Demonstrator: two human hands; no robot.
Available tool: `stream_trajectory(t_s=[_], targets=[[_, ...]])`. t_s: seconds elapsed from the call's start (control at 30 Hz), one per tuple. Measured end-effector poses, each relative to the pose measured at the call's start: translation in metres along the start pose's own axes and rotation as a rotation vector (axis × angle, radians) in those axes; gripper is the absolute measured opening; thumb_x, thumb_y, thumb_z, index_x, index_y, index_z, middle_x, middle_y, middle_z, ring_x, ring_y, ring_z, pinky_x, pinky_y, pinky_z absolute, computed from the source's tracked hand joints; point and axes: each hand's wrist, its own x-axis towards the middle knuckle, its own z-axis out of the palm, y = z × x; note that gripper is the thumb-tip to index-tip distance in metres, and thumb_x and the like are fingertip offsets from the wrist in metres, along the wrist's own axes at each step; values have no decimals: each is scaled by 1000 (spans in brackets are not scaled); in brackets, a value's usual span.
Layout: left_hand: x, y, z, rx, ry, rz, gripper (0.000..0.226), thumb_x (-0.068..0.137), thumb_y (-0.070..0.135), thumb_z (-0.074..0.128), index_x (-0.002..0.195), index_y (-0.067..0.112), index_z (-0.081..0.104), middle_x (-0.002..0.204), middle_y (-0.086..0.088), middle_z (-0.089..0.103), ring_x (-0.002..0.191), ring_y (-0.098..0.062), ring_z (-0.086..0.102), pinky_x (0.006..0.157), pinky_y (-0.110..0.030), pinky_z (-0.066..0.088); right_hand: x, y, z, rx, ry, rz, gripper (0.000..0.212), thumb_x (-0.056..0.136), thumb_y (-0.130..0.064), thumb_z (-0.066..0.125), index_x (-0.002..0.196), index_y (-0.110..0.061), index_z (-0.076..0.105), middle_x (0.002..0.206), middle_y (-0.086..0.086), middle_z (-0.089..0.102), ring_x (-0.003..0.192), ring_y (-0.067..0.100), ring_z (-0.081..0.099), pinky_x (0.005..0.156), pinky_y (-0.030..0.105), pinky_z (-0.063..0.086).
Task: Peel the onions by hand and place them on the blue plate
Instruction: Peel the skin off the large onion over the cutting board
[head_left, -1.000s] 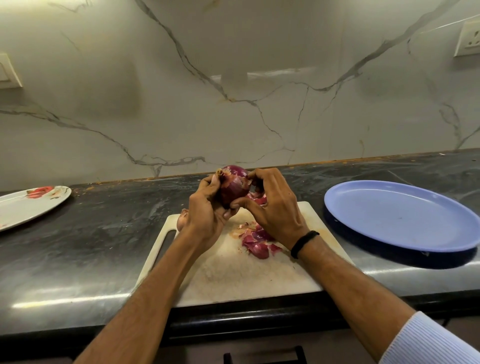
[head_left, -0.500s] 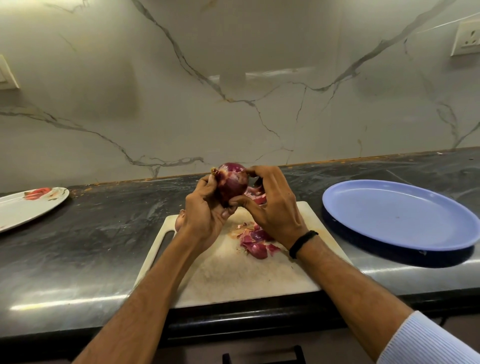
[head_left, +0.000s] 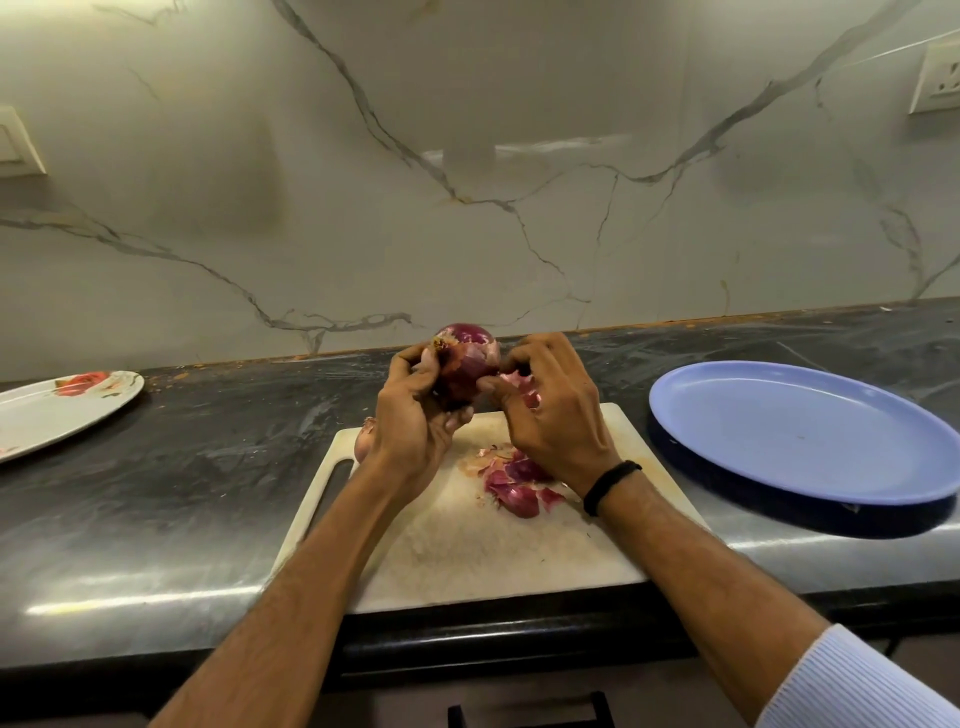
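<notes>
A red onion (head_left: 469, 356) is held up over the far edge of the white cutting board (head_left: 483, 545). My left hand (head_left: 413, 415) grips it from the left and below. My right hand (head_left: 553, 410) pinches a flap of loose pink skin (head_left: 524, 387) at the onion's right side. A pile of torn purple peels (head_left: 511, 480) lies on the board under my right wrist. The blue plate (head_left: 800, 431) sits on the counter to the right, with nothing on it. Part of a second onion (head_left: 365, 439) peeks out behind my left wrist.
A white plate (head_left: 57, 410) with a red pattern lies at the far left of the dark counter (head_left: 182, 467). A marble wall rises behind. A wall socket (head_left: 937, 78) is at the upper right. The counter's front edge runs just below the board.
My right hand's fingers have shifted away from the onion, pulling a strip of pink skin to the right. The onion stays in my left hand at about the same spot.
</notes>
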Motion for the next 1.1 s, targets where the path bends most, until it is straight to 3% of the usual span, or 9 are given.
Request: stream_trajectory(t_s=[0.17,0.27,0.43,0.6,0.73,0.83,0.97,1.03,1.1], targets=[[-1,0,2,100,-8,-1,35,106,24,42,138,11,50,136,-20,52,98,-29,63,60,-28,52,2,4,-2,-1,53,54,17,93,-2,63,109,0,63,105,10,62,96,15,56,85,16,47],[-1,1,4,69,-27,-13,35,107,25,40,136,12,53,134,-22,53,91,-27,64,60,-28,51,2,6,-3,-18,23,45,14,94,-6,64,107,-2,66,104,9,63,96,14,57,85,13,45],[0,3,3,-75,-9,-30,29,109,25,38,126,13,57,125,-26,54,74,-25,59,49,-23,47,0,6,-2,-33,-29,26,9,88,4,64,93,-2,67,92,7,62,82,16,57,74,20,48],[1,2,4,-102,10,-35,34,108,26,39,136,10,51,124,-23,54,71,-25,60,51,-24,48,1,4,-4,-36,-25,23,11,85,6,63,91,-2,67,90,8,63,81,16,57,74,18,48],[5,4,1,-158,110,-10,32,106,22,45,135,10,47,123,-20,54,64,-22,67,61,-34,46,0,5,-8,-47,15,38,12,83,8,64,88,-2,68,88,7,64,80,15,57,73,20,48],[7,7,-3,-162,151,13,30,105,21,48,132,11,47,119,-17,56,63,-20,67,62,-35,47,-1,6,-7,-87,-5,45,7,86,-8,66,92,-5,69,91,6,64,82,13,56,74,24,50],[1,4,0,-24,71,-15,31,103,24,51,132,16,45,116,-22,61,58,-23,57,46,-29,40,-1,2,-1,-78,-142,57,45,86,-42,66,115,-7,61,113,9,57,104,17,50,94,19,37],[-2,2,2,13,13,-17,37,103,24,51,138,15,43,125,-26,58,53,-18,58,37,-26,37,-1,0,0,-63,-187,35,59,83,-50,69,121,-7,58,118,9,56,109,17,49,98,18,33],[-3,1,3,41,-31,-8,39,102,21,50,140,12,44,129,-26,58,54,-14,62,38,-24,39,0,-2,1,-44,-187,10,63,80,-49,73,121,-4,57,118,10,57,109,17,49,98,21,38]])
